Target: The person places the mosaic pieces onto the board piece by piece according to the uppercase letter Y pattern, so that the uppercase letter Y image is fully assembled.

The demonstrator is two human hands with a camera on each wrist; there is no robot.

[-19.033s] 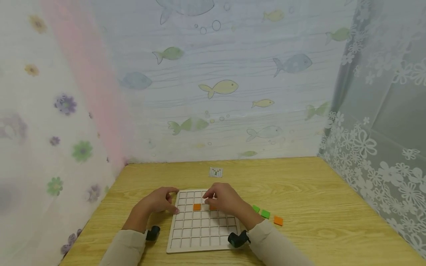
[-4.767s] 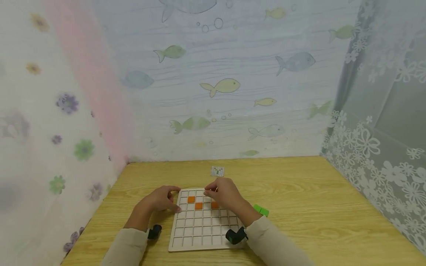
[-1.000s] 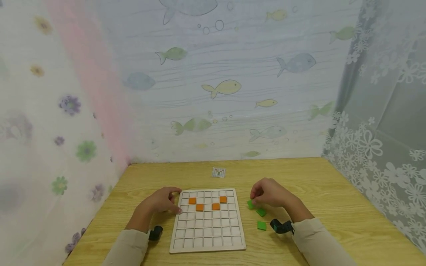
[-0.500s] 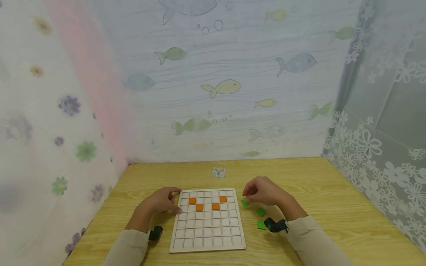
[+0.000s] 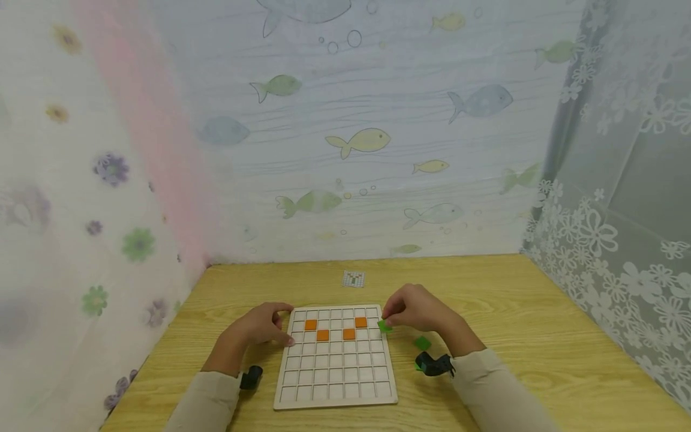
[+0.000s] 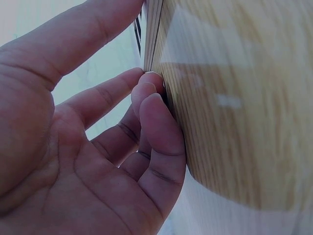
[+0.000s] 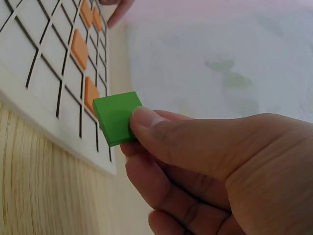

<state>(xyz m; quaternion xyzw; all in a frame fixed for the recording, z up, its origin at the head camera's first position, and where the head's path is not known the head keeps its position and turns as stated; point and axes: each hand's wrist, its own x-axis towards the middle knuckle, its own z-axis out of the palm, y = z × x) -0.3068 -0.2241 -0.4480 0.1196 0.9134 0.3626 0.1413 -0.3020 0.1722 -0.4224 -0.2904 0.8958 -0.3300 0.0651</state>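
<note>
Evidently the right hand (image 5: 418,310) had a green tile (image 5: 385,326) pinched between thumb and forefinger; the right wrist view showed the fingers (image 7: 161,128) clamped on one corner of it, so that most of the square face stayed free and visible. That grip looked suited to lowering the piece flat into a cell without the fingertips fouling the ribs of the grid. The tile hung just over the right edge of the white grid board (image 5: 336,360), close to the upper rows, and did not yet sit in any cell.

The left hand (image 5: 258,328) lay against the board's left edge with nothing in its grasp. In the left wrist view its fingers (image 6: 151,105) were loosely bent, tips touching the board's side, apparently to brace it against sliding on the bench (image 5: 513,324).

Four orange tiles (image 5: 323,335) already sat in the upper rows, two higher at the outside and two lower at the inside, a symmetric arrangement. A spare green tile (image 5: 422,342) lay on the bench just right of the board, within easy reach of the right hand. Beyond the board lay a small pattern card (image 5: 353,278), face up, its detail too small to read. Fish and flower curtains enclosed the bench.
</note>
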